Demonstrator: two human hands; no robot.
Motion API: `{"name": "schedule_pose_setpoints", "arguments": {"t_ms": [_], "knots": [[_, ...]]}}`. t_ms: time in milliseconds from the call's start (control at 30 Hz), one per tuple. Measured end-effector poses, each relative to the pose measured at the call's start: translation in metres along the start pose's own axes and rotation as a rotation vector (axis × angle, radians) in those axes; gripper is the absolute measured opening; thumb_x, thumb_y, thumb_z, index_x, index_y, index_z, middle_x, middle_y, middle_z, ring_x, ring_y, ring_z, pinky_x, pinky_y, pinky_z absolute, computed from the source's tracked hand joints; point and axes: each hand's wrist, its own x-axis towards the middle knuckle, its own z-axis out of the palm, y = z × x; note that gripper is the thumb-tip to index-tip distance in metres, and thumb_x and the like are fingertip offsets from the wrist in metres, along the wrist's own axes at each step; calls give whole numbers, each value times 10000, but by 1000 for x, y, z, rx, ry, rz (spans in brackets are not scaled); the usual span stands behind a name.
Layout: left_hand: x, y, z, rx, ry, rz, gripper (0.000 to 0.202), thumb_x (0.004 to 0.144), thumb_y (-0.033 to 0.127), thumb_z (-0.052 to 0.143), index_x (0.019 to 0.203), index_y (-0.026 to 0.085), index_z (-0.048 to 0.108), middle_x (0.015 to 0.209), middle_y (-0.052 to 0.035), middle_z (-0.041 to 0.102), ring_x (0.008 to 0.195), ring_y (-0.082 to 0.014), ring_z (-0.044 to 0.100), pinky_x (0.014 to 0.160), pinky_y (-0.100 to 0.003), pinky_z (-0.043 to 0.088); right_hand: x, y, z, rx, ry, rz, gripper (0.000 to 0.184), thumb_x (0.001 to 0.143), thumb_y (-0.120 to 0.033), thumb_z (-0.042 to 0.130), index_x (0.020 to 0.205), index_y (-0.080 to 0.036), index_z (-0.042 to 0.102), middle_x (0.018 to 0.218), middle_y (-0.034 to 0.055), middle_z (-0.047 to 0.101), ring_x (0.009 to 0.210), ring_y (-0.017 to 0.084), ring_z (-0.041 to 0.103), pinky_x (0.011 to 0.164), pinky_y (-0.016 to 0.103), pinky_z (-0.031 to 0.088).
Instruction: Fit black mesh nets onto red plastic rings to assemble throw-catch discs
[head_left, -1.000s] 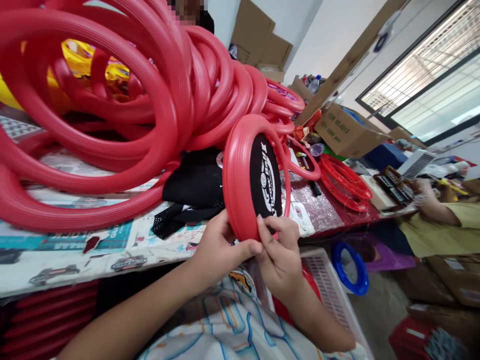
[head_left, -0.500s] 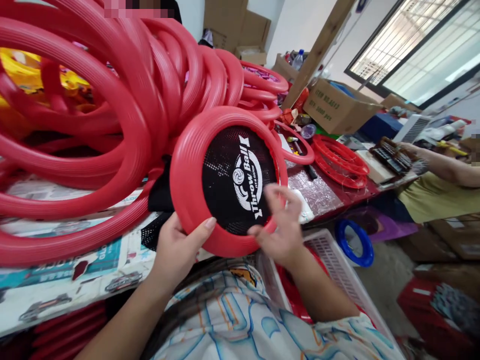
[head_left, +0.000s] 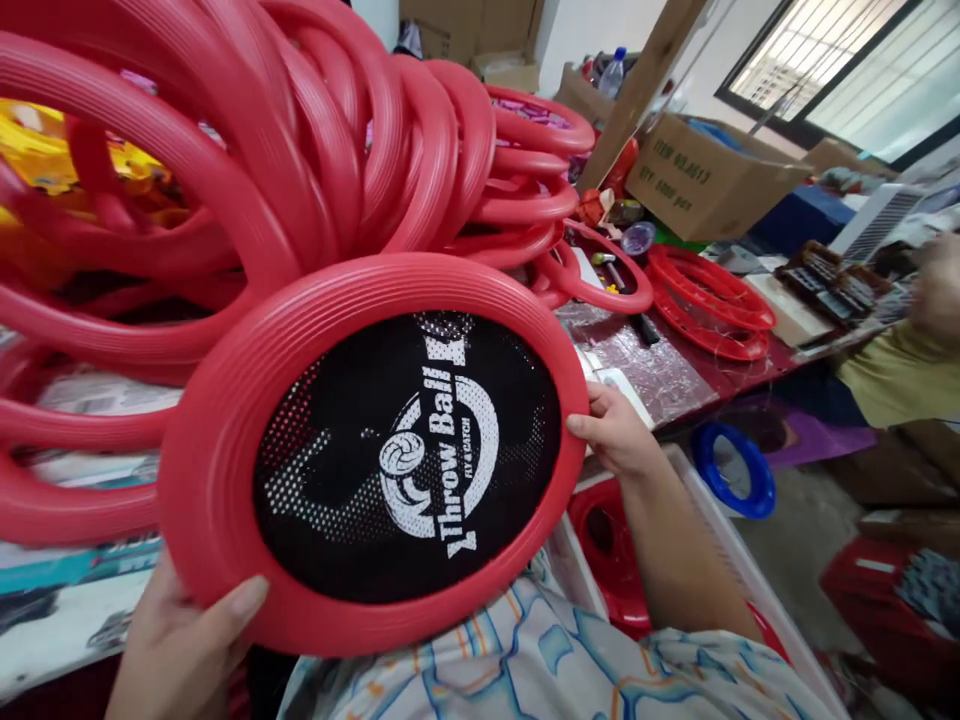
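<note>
I hold a red ring disc (head_left: 225, 430) with black mesh printed "Throw Ball" close to my chest, its face toward me. My left hand (head_left: 180, 650) grips its lower left rim, thumb on the front. My right hand (head_left: 619, 435) pinches the right rim. Behind the disc a big pile of empty red rings (head_left: 300, 170) leans across the table.
Thin red rings (head_left: 709, 300) and small tools lie on the table's right part. A white basket (head_left: 739, 580) with red discs stands by my right arm, a blue ring (head_left: 735, 475) on the floor beyond. Another person in a yellow top (head_left: 900, 375) sits at right. Cardboard boxes (head_left: 705, 180) stand behind.
The disc has come closer to me and tilted flatter, now filling the middle of view. My hands have moved apart to opposite sides of the rim.
</note>
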Motion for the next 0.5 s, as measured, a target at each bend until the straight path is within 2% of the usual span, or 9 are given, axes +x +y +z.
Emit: {"name": "schedule_pose_setpoints", "arguments": {"t_ms": [100,200,300,367,433,500], "knots": [[13,5,6,-7,-32,-5,494,491,223,816,975,266,729,848,14,751,672,-153,676,490,-150,535,-2,0,4,-28,-44,-2,669,533,-522,861,1061,-167,654,1089,103,723,895,226,693,763,336,571],[26,2,5,-16,21,157,369,555,242,800,915,210,729,715,16,716,583,-118,626,535,-183,551,-10,1,6,-103,-93,1,723,550,-440,877,1170,-186,605,1214,109,680,979,238,678,828,364,567],[33,-7,-7,6,79,285,376,449,268,863,789,172,732,677,18,704,568,-112,605,571,-193,553,-18,0,3,-209,-179,18,652,542,-355,896,1119,-183,645,1180,108,696,1027,274,666,913,423,546],[35,-11,-17,23,80,356,440,352,275,896,749,168,739,690,10,712,608,-144,626,592,-215,560,-23,-5,-3,-258,-192,15,690,532,-340,904,1153,-200,637,1224,106,672,1111,299,633,977,453,514],[35,-15,-26,61,54,434,467,326,268,902,761,181,757,692,14,716,613,-163,631,594,-233,560,-27,-17,-7,-345,-111,-93,793,553,-374,897,1263,-244,570,1320,100,606,1192,300,587,1020,459,486],[32,-16,-31,139,-7,559,475,369,264,894,825,208,775,721,22,727,617,-164,633,603,-228,556,-33,-36,-7,-490,-24,-325,854,598,-453,868,1348,-297,489,1349,84,573,1208,284,576,1035,448,475]]}}
